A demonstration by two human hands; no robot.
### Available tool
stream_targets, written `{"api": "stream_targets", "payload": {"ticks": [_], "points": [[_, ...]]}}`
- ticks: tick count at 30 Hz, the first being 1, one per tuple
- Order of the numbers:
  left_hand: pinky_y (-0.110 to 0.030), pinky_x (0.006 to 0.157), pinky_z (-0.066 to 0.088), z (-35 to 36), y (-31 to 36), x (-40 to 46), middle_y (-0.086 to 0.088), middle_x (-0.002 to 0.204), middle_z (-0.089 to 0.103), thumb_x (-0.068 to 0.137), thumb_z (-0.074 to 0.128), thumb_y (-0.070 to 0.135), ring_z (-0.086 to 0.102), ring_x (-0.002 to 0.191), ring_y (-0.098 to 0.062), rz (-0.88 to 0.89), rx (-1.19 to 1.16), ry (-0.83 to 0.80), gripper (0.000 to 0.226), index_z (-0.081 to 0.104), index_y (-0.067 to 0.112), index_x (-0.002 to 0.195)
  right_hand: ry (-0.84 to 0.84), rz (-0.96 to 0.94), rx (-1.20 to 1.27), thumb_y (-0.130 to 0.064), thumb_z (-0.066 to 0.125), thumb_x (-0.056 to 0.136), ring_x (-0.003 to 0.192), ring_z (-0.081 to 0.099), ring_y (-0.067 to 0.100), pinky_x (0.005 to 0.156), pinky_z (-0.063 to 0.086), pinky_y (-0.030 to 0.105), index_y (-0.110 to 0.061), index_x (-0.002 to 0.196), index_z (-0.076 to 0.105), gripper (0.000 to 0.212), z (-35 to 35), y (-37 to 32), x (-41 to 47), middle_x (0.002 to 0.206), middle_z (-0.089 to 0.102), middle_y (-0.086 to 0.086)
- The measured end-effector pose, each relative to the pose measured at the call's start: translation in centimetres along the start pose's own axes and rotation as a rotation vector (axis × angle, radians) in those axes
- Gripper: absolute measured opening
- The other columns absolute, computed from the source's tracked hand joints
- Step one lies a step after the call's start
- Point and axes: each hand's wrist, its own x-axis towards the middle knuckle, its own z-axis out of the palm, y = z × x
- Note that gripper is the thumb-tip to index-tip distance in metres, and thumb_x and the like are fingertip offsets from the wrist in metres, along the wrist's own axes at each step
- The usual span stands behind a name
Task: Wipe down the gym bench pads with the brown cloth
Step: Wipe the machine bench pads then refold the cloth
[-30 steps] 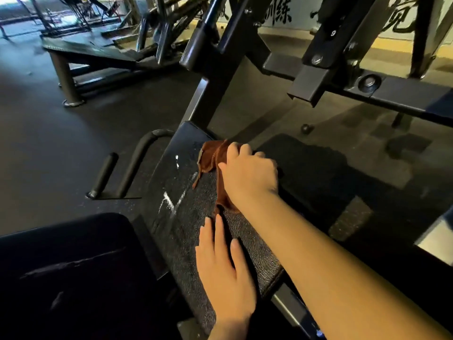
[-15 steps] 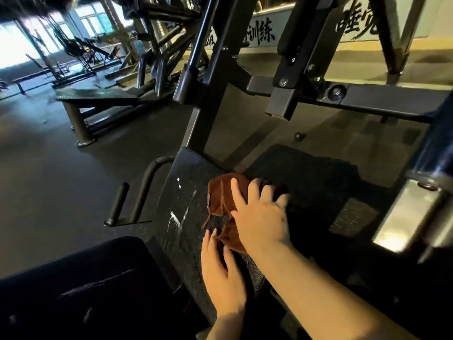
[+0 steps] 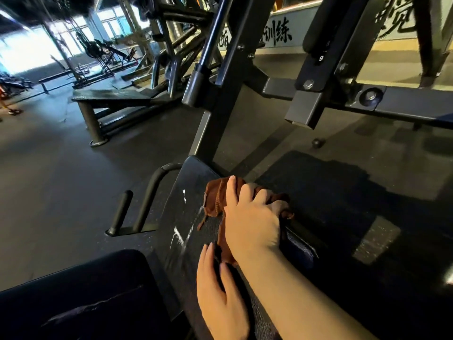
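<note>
Right hand [image 3: 252, 217] bunches the brown cloth [image 3: 218, 200] against the bench pad [image 3: 181, 217], fingers curled over it to bear down. Left hand [image 3: 220, 293] at 6 o'clock lies flat, fingers straight (bracing, probably).

The narrow black bench pad [image 3: 181, 217] ran away from me toward the upright steel frame [image 3: 208, 133], its textured surface streaked with white marks. On it lay the brown cloth [image 3: 215, 200], bunched under my right hand [image 3: 252, 224], which pressed it down near the pad's far right edge. My left hand [image 3: 218, 298] rested flat on the near end of the same pad, fingertips just short of the cloth's trailing corner.
</note>
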Motion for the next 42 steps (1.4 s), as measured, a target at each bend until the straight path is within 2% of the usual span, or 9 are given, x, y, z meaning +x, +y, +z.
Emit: {"api": "stream_targets", "payload": {"ticks": [5,11,19,22,26,29,33,39,42], "points": [[-0.032,0.114,0.032,0.3,-1.0,0.3,0.016,0.146,0.046,0.086,0.036,0.055,0.04,0.137,-0.002,0.045,0.082,-0.005,0.05,0.046,0.043,0.134,0.034,-0.034,0.001,-0.035,0.045,0.103,0.13,0.035,0.053,0.093,0.041,0.067,-0.004,0.154,-0.01,0.081,-0.3,-1.7,3.5,0.149,0.025,0.031],[-0.019,0.111,0.026,0.6,-1.8,0.5,0.008,0.146,0.047,0.093,0.034,0.038,0.043,0.134,-0.008,0.16,0.193,-0.001,0.052,0.053,0.024,0.139,0.085,-0.074,-0.032,-0.039,0.042,0.104,0.13,0.037,0.052,0.095,0.042,0.065,-0.004,0.154,-0.011,0.081,0.2,-2.1,4.0,0.149,0.025,0.031],[-0.036,0.112,0.031,-1.0,0.5,1.0,-0.013,0.139,0.057,0.083,0.028,0.037,0.049,0.132,-0.03,0.016,0.19,-0.149,0.066,0.063,0.002,0.127,0.005,-0.087,-0.03,-0.047,0.03,0.106,0.141,0.023,0.049,0.107,0.034,0.061,-0.015,0.156,-0.012,0.073,-0.3,0.8,-1.8,0.157,0.01,0.031],[-0.04,0.112,0.034,-3.2,2.2,2.2,-0.011,0.131,0.06,0.085,0.042,0.017,0.051,0.128,-0.032,-0.026,0.091,-0.049,0.045,0.065,0.008,0.122,-0.07,-0.074,-0.02,-0.053,0.035,0.103,0.144,0.018,0.047,0.11,0.03,0.06,-0.023,0.157,-0.009,0.076,-1.1,2.1,-4.0,0.16,0.006,0.026],[-0.042,0.115,0.029,-3.6,7.8,4.4,0.008,0.137,0.052,0.089,0.042,0.026,0.043,0.135,-0.014,0.269,0.086,-0.153,0.045,0.06,0.019,0.129,0.049,-0.103,0.286,-0.042,0.051,0.095,0.15,-0.011,0.042,0.117,0.006,0.066,-0.038,0.154,0.022,0.066,-2.1,3.6,-7.1,0.165,-0.006,0.013],[-0.059,0.118,0.014,-0.2,10.2,5.8,0.004,0.15,0.044,0.085,0.026,0.049,0.025,0.147,-0.018,0.416,0.362,-0.424,0.063,0.059,0.029,0.133,0.414,0.001,0.376,-0.022,0.058,0.073,0.143,0.029,0.046,0.106,0.028,0.072,-0.02,0.129,0.059,0.056,0.1,4.5,-9.6,0.152,0.04,0.017],[-0.06,0.118,-0.012,3.3,9.8,5.5,0.01,0.165,0.014,0.08,0.019,0.069,-0.011,0.152,-0.012,0.268,0.283,-0.594,0.074,0.048,0.038,0.141,0.514,0.128,0.44,-0.032,0.04,0.086,0.133,0.045,0.045,0.095,0.047,0.065,-0.008,0.139,0.044,0.058,3.5,4.9,-10.5,0.14,0.052,0.024],[-0.049,0.121,-0.001,3.7,7.1,10.0,-0.002,0.149,0.048,0.093,0.029,0.052,0.016,0.151,-0.021,0.521,0.24,-0.541,0.054,0.069,0.024,0.116,0.544,0.14,0.364,-0.051,0.044,0.083,0.136,0.039,0.044,0.107,0.03,0.063,-0.01,0.143,0.05,0.072,4.1,3.4,-9.4,0.148,0.045,0.022],[-0.056,0.118,0.019,4.1,5.7,13.9,-0.009,0.129,0.062,0.096,0.037,0.039,0.04,0.139,-0.032,0.746,0.265,-0.57,0.044,0.072,0.014,0.106,0.527,0.074,0.314,-0.054,0.046,0.082,0.128,0.047,0.044,0.101,0.036,0.061,-0.015,0.142,0.053,0.072,4.0,3.5,-9.0,0.15,0.043,0.02]]}}
